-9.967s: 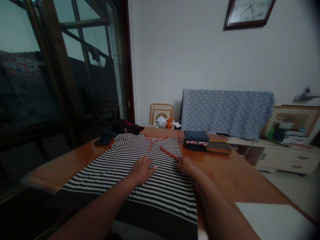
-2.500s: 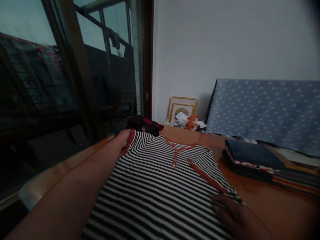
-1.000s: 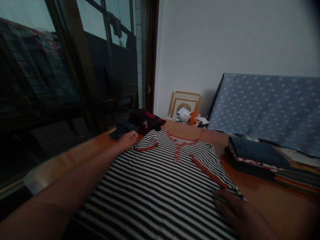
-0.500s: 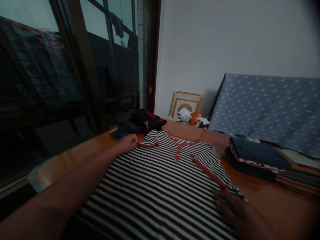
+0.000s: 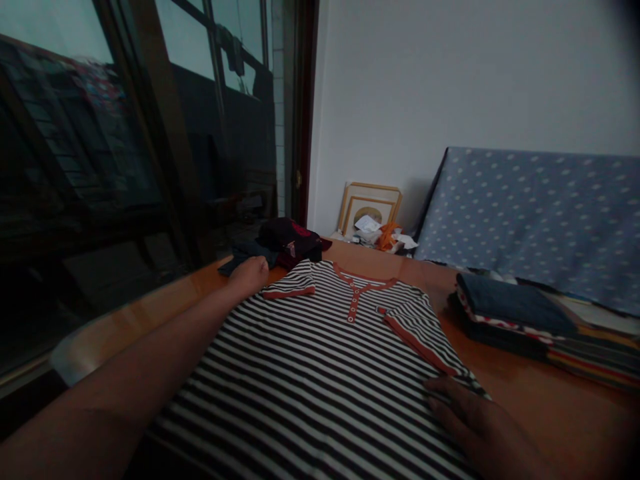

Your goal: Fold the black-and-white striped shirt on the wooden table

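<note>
your left hand lies just beside the striped shirt sleeve, fingers unclear; your right hand rests flat on its right edge, fingers wide, holding nothing.

A shirt lies on the worktop. The left hand rests just beside its sleeve at the far left, and the right hand lies on its right edge. A folded stack sits right of the shirt, a clothes pile behind it, picture frames beyond the worktop, and a glass door to the left.
</note>
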A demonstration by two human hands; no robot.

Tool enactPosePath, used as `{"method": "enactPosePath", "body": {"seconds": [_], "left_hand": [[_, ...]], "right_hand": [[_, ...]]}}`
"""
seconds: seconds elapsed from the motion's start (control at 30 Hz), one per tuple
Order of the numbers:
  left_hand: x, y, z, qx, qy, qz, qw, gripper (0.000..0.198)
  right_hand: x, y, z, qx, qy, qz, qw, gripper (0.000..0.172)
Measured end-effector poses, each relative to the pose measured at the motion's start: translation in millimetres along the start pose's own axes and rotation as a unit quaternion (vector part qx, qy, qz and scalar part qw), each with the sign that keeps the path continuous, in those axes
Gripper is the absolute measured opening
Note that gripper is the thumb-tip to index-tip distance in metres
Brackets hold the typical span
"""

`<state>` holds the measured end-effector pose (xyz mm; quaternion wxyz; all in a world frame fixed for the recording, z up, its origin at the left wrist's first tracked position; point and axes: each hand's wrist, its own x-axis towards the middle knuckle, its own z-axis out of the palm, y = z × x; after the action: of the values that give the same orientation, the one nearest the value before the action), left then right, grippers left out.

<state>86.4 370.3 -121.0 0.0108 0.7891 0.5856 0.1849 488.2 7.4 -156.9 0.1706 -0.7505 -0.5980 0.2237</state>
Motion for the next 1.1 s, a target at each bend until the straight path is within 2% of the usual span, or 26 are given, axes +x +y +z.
{"method": "enactPosePath", "body": {"seconds": [0.07,0.2,0.3,0.37,0.47,0.63,0.9,1.0,1.1], "left_hand": [[9,20,3.5,-0.024,0.02,0.006,0.999,0.013],[29,67,20.6,-0.065,0.013,-0.007,0.998,0.015],[42,94,35.6,-0.068,-0.003,-0.033,0.997,0.035],[47,103,44.1,-0.07,-0.023,-0.067,0.995,0.045],[50,104,53.1,-0.081,-0.035,-0.101,0.991,0.04],[53,93,58.5,-0.101,0.006,-0.117,0.988,0.035],[58,79,61.8,-0.129,0.035,-0.087,0.987,0.044],[65,74,61.6,-0.115,0.022,-0.106,0.987,0.034],[73,74,62.0,-0.104,-0.017,-0.105,0.989,0.03]], "right_hand": [[0,-1,0,0.003,-0.001,0.002,1.0,0.044],[1,2,2,-0.002,0.007,0.011,1.0,0.045],[1,3,2,-0.002,0.006,0.005,1.0,0.046],[0,2,2,0.0,0.006,0.001,1.0,0.045],[-1,-2,0,-0.003,0.011,-0.002,1.0,0.043],[-2,-5,-1,0.001,0.014,-0.004,1.0,0.043],[-2,-9,-3,0.009,0.016,0.008,1.0,0.043],[-1,-10,-4,0.009,0.013,0.01,1.0,0.042],[-1,-7,-2,0.005,0.015,0.01,1.0,0.042]]}}
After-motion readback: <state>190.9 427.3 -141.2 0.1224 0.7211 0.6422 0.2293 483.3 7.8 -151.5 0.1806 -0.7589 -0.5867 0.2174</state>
